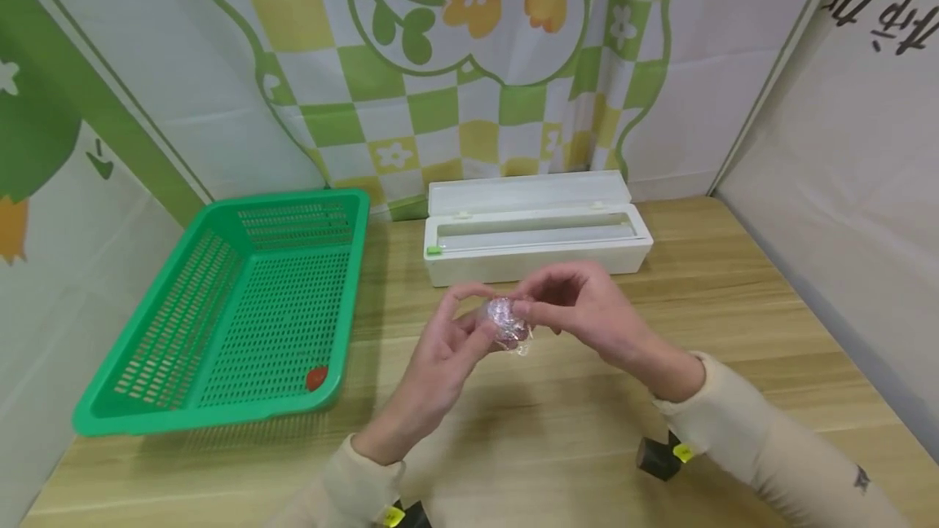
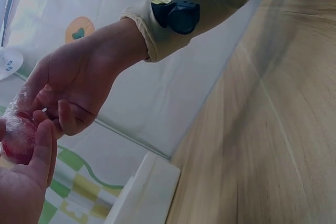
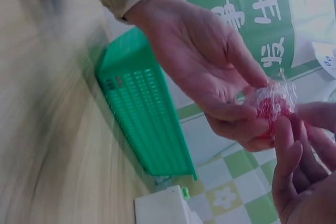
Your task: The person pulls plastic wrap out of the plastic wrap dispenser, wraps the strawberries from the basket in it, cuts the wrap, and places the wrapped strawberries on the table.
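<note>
left hand (image 1: 447,341) and right hand (image 1: 587,308): fingertips curled, pinching the wrapped red ball (image 1: 508,323) between them, above the table (image 1: 557,430) | judged light, soft, film slippery and crinkly; hold by its sides, gently | beyond fingers: white dispenser box (image 1: 535,236) | left of fingers: green basket (image 1: 235,308)

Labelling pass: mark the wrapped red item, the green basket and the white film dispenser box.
wrapped red item (image 1: 508,323), head view, on its film-covered middle between both hands.
green basket (image 1: 220,218), head view, on its far rim.
white film dispenser box (image 1: 543,255), head view, on its front wall.
</note>
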`<state>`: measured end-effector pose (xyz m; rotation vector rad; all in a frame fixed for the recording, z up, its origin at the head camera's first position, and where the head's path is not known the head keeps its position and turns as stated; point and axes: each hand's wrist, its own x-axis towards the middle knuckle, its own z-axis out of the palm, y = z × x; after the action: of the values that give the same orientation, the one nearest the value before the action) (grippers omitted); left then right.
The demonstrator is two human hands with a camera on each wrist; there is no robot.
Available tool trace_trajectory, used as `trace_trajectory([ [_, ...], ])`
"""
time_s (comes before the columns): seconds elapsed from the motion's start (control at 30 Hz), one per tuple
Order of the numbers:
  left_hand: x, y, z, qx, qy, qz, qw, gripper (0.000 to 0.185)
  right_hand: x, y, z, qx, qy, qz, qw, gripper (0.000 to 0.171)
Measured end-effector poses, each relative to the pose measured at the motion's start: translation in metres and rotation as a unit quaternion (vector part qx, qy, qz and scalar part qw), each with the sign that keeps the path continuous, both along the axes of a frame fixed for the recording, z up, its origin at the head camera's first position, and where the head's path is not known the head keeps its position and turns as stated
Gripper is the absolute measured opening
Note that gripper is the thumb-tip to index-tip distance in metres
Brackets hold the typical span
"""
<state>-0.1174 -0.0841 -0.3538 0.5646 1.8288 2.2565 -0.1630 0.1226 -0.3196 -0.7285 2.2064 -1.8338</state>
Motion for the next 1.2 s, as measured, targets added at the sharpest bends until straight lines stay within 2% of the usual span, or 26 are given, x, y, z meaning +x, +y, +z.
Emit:
trace_trajectory([
  [0.1, 0.0009, 0.0012, 0.0003, 0.015, 0.005, -0.022, 0.9996, 0.037, -0.0005, 0.0017, -0.0004, -0.008, 0.035, 0.023, 0.999, 0.016],
  [0.27, 0.0012, 0.0044, 0.0017, 0.05, -0.025, -0.035, 0.9978, 0.039, 0.0002, 0.0, -0.0043, -0.033, 0.085, 0.056, 0.994, 0.008],
  [0.37, 0.001, 0.0055, 0.0029, 0.035, -0.032, -0.018, 0.9987, 0.041, 0.0017, -0.0019, -0.005, -0.024, 0.099, 0.052, 0.993, 0.009],
  [0.47, 0.0006, 0.005, 0.004, -0.001, -0.035, 0.006, 0.9994, 0.044, 0.0033, -0.0023, -0.0038, -0.005, 0.108, 0.044, 0.993, 0.014],
  [0.57, -0.0005, 0.0033, 0.0046, -0.018, -0.038, 0.016, 0.999, 0.044, 0.0036, -0.0006, -0.0012, 0.003, 0.11, 0.045, 0.993, 0.015],
  [0.67, -0.0019, 0.0018, 0.0045, -0.025, -0.022, 0.01, 0.9994, 0.041, 0.003, 0.0006, 0.0016, 0.007, 0.11, 0.048, 0.993, 0.013],
  [0.8, -0.0029, 0.0014, 0.0042, -0.039, 0.015, -0.01, 0.9991, 0.039, 0.0029, 0.0005, 0.0029, 0.022, 0.134, 0.032, 0.99, 0.008],
  [0.93, -0.0029, 0.0011, 0.0061, -0.049, 0.036, -0.033, 0.9976, 0.043, 0.0042, -0.0003, 0.0028, 0.019, 0.16, 0.015, 0.987, 0.015],
  [1.1, -0.0022, 0.0001, 0.0075, -0.025, 0.034, -0.054, 0.9976, 0.05, 0.0051, -0.002, 0.0009, 0.002, 0.188, 0.018, 0.982, 0.016],
  [1.2, -0.0021, -0.0001, 0.0083, 0.001, 0.044, -0.074, 0.9963, 0.046, 0.0046, -0.0015, 0.0003, -0.011, 0.198, 0.017, 0.98, 0.011],
])
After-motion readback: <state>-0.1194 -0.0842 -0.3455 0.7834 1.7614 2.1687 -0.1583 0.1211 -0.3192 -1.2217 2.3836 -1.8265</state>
